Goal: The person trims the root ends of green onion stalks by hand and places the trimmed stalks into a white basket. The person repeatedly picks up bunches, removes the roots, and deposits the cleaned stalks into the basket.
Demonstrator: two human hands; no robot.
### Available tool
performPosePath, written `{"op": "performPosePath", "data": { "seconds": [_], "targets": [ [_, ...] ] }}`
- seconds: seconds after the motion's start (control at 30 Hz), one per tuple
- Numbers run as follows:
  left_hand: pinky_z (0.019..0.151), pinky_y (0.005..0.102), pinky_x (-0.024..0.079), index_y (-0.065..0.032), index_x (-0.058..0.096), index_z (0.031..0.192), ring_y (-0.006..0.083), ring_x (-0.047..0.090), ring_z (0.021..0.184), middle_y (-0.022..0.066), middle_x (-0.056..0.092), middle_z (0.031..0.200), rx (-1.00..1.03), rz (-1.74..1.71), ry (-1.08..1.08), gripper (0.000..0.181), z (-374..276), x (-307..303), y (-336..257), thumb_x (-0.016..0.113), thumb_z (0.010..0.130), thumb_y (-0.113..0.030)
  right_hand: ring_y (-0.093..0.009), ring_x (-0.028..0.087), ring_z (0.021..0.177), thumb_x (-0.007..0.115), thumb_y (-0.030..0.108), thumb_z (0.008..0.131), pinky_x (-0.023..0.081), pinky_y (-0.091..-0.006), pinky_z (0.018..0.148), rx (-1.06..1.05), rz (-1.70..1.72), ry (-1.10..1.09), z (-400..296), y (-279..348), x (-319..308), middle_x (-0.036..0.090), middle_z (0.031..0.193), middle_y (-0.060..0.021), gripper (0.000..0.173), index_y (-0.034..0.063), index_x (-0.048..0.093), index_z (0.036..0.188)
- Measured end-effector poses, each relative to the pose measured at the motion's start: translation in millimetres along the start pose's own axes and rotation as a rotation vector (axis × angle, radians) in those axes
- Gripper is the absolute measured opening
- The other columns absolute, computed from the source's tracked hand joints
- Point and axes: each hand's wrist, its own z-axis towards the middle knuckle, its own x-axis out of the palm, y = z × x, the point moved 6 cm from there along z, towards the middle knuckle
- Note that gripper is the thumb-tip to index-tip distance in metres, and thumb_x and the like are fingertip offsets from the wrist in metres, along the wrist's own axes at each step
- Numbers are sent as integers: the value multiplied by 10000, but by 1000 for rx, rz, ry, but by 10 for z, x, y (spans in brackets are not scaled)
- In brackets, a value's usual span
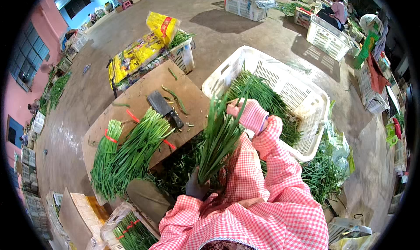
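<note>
My left hand [197, 186], dark and perhaps gloved, grips the lower end of a loose bunch of long flat green leaves [219, 140], probably garlic chives. My right hand [237, 108] is at the upper part of that bunch, its fingers partly hidden by leaves and a striped cuff. On the wooden board to the left lie a bundle tied with a red band [113, 132] and a larger bunch [141, 141] resting across a red strip [169, 144]. Beyond them lies a cleaver [164, 107] with a black handle. More greens [262, 96] fill part of a white plastic crate [315, 102].
A crate covered with yellow plastic sacks [137, 58] stands beyond the board [108, 114]. Tied bundles lie in a crate [113, 217] at lower left. Loose greens and plastic bags [338, 148] are at my right. A person [339, 10] sits among crates at the far right.
</note>
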Motion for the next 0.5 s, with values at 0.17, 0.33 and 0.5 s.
{"op": "performPosePath", "data": {
  "seconds": [0.17,0.33,0.5],
  "targets": [
    [834,389,495,-41,411,1325,321,603,1014,211,580,1153,-115,7,0,703,-4,59,282,701,691,-136,-119,525,588,544,218,845,421,-253,558,802,647,-322,-148,-235,-799,580,631,-74,215,89,704,911],
    [787,303,474,2,457,1278,192,608,918,109,628,1055,-274,-327,-20,644,-57,280,775,690,691,-120,-101,528,581,484,191,901,440,-221,568,564,542,-571,-361,-420,-1704,683,860,-128,288,-40,654,877],
    [591,343,465,140,472,1019,200,576,648,132,616,736,-636,-379,-208,529,-25,457,1075,718,627,-118,-127,532,594,458,247,937,445,-231,590,592,747,-788,-722,-442,-2085,667,823,-163,367,-49,606,777]
  ]
}}
